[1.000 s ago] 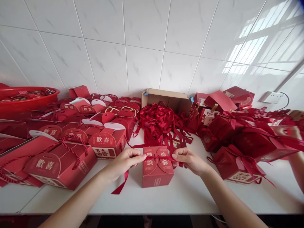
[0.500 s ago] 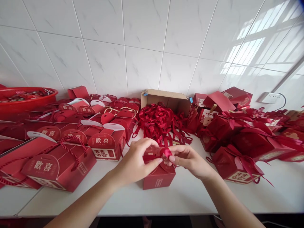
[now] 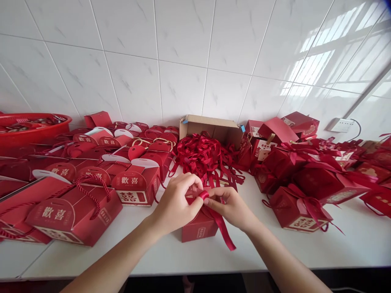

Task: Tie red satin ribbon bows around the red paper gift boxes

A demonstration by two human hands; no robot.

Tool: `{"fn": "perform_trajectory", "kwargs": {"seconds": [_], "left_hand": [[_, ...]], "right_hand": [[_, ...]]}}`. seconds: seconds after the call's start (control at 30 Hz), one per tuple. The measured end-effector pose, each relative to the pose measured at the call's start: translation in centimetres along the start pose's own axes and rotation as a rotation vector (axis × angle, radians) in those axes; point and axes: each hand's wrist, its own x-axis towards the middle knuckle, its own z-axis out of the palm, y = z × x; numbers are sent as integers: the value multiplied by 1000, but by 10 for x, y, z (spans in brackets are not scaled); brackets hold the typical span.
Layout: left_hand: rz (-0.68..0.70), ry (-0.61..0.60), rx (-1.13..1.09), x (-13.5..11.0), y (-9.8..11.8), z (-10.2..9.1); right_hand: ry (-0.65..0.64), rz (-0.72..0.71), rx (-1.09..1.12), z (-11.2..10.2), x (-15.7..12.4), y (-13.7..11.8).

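Observation:
A small red gift box (image 3: 200, 228) stands on the white table in front of me, its top partly hidden by my hands. Over it, a shiny red ribbon (image 3: 225, 236) is looped, one tail hanging down past the box's front right. My left hand (image 3: 180, 199) pinches the ribbon loop from the left, thumb and fingers closed on it. From the right, my right hand (image 3: 229, 205) grips the same ribbon between thumb and forefinger. The two hands nearly touch at the loop. Behind them lies a heap of loose red ribbons (image 3: 203, 152).
Red boxes with cord handles (image 3: 76, 211) crowd the left side. A red plastic basin (image 3: 45, 132) stands at the far left. Ribbon-tied boxes (image 3: 297, 209) are piled at right. An open cardboard box (image 3: 214, 122) and a power strip (image 3: 340, 125) sit by the tiled wall.
My right hand has moved left, closer to my left hand. A ribbon tail now hangs over the box's front right, where none showed before. Both hands stay at the ribbon.

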Motion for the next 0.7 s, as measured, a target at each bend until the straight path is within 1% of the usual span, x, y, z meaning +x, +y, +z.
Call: {"fn": "perform_trajectory", "kwargs": {"seconds": [0.1,0.2,0.3,0.37,0.4,0.47,0.53,0.57,0.63,0.7], "left_hand": [[-78,-80,-110,-11,-11,-12],[-259,-79,-157,-25,-29,-16],[-461,-114,-198,-36,-44,-11],[-566,-191,-291,-40,-49,-7],[-614,-234,-341,-40,-49,-7],[-687,-299,-418,-38,-46,-10],[-697,-310,-488,-33,-36,-18],[-670,-301,-535,-30,-29,-22],[-557,-301,-640,-20,-13,-30],[-421,-312,-699,-8,2,-34]], "right_hand": [[100,-90,-7,10,1,3],[95,-137,43,11,-1,7],[43,-134,70,10,-2,9],[21,-116,75,10,-2,8],[25,-101,78,11,-1,7],[72,-48,67,14,0,4],[148,24,8,20,1,0],[185,47,-38,23,1,-2],[222,42,-147,28,1,-7],[211,-31,-257,33,0,-11]]}}
